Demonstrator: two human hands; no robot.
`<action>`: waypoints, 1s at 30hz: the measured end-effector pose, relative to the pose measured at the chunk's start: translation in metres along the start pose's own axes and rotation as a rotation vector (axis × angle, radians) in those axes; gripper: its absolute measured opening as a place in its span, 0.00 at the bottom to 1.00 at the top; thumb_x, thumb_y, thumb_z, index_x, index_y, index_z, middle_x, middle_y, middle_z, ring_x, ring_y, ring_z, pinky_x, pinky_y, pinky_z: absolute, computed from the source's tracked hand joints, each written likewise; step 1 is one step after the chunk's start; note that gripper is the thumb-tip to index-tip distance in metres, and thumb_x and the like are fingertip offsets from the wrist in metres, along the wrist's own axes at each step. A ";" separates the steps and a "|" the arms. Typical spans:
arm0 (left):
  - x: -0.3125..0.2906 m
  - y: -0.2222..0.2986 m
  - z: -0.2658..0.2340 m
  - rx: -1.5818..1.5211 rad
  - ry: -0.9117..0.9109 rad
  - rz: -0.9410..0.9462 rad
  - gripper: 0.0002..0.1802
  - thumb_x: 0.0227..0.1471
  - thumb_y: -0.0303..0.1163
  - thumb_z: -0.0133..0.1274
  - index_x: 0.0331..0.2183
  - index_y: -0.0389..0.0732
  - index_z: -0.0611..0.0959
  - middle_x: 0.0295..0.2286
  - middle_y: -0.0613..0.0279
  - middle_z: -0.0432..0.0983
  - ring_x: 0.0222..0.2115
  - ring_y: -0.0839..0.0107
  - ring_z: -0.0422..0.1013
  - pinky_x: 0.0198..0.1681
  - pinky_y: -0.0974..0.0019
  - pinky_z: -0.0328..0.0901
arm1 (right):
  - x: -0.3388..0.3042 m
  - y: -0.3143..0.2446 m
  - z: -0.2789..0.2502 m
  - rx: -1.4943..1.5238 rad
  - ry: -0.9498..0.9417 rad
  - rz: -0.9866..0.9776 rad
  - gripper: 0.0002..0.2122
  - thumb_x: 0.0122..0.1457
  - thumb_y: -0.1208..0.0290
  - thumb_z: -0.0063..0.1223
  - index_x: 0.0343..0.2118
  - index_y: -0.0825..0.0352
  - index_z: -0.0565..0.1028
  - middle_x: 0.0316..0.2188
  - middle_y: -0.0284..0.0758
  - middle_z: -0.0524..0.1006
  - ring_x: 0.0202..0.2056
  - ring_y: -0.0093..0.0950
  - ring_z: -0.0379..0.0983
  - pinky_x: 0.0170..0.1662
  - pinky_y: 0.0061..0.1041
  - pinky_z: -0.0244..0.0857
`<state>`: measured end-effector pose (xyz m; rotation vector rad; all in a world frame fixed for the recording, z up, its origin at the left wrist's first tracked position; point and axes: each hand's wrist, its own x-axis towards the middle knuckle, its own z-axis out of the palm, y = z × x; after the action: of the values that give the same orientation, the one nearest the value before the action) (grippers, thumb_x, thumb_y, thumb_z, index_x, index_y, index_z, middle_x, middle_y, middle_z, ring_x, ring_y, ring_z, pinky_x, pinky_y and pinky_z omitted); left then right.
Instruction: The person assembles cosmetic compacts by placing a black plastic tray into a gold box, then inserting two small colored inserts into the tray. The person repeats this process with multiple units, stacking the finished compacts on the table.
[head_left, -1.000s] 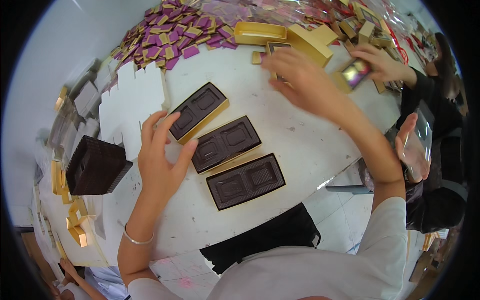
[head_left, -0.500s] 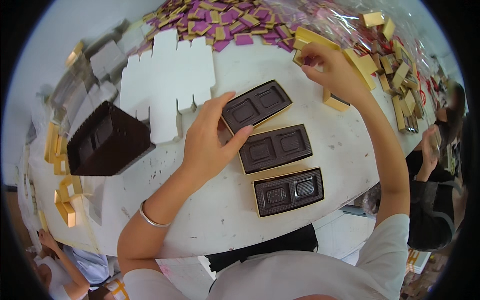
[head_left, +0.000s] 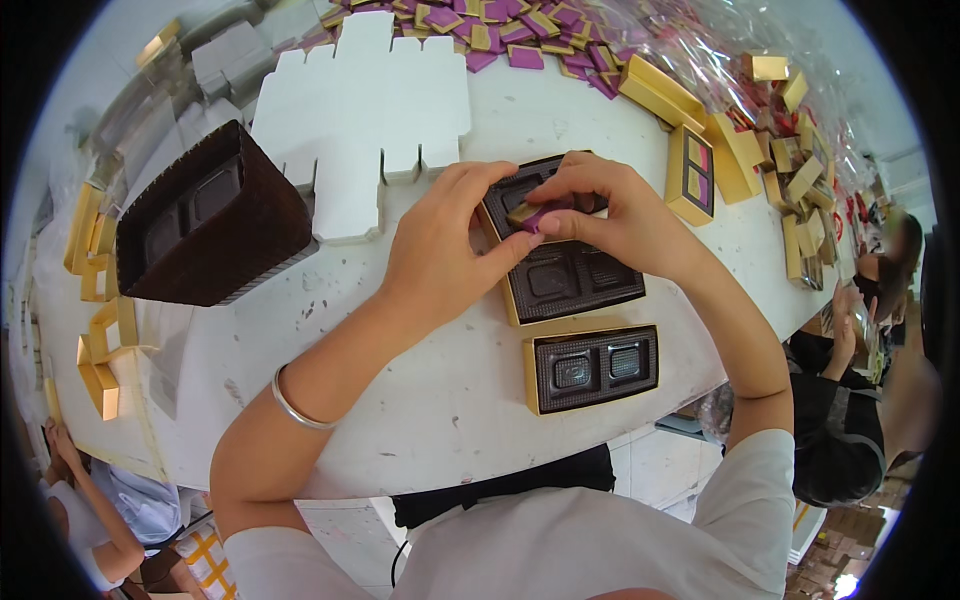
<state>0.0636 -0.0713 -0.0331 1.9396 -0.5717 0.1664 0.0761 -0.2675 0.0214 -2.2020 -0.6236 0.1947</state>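
Three shallow gold boxes with dark brown two-well plastic trays lie in a column before me: the far box (head_left: 512,192), the middle box (head_left: 565,282) and the near box (head_left: 592,370). My left hand (head_left: 432,232) grips the far box at its left end, fingers on the far edge and thumb at the near side. Between the fingertips of my right hand (head_left: 632,218) is a small purple-and-gold wrapped piece (head_left: 540,213), held low over that box's tray. Both hands partly cover the far box. The middle and near trays hold nothing.
A stack of nested brown trays (head_left: 215,225) stands at left beside flat white card blanks (head_left: 360,110). Purple-and-gold pieces (head_left: 525,57) are heaped at the back. Rightward are an open gold box (head_left: 662,92), a windowed box (head_left: 692,175) and piled gold boxes (head_left: 808,215). Other people sit on both sides.
My right hand has come from the gold box at the back right to the far tray, carrying a purple-and-gold piece. My left hand stays on the far box. The view has shifted slightly.
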 end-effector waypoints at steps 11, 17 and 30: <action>0.001 0.002 0.000 0.031 -0.029 -0.019 0.26 0.41 0.34 0.62 0.43 0.40 0.74 0.36 0.62 0.70 0.28 0.69 0.67 0.31 0.69 0.65 | 0.020 -0.002 0.015 -0.176 -0.024 0.013 0.06 0.50 0.77 0.55 0.23 0.69 0.70 0.19 0.27 0.70 0.23 0.16 0.65 0.27 0.18 0.59; 0.001 0.004 0.003 0.017 -0.007 0.011 0.26 0.42 0.36 0.61 0.44 0.40 0.73 0.37 0.63 0.69 0.26 0.71 0.66 0.29 0.69 0.64 | 0.055 0.052 -0.046 -0.265 0.318 -0.048 0.06 0.53 0.72 0.50 0.29 0.71 0.73 0.22 0.37 0.74 0.25 0.28 0.69 0.31 0.23 0.64; 0.000 0.008 -0.001 0.103 0.019 0.054 0.27 0.42 0.37 0.61 0.45 0.44 0.72 0.41 0.62 0.64 0.22 0.73 0.63 0.24 0.71 0.62 | 0.113 0.118 -0.059 -0.969 0.367 0.155 0.15 0.55 0.63 0.49 0.34 0.72 0.75 0.28 0.44 0.76 0.35 0.44 0.72 0.39 0.40 0.65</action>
<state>0.0605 -0.0734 -0.0265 2.0213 -0.6136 0.2524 0.2375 -0.3153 -0.0222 -3.0983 -0.3602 -0.5408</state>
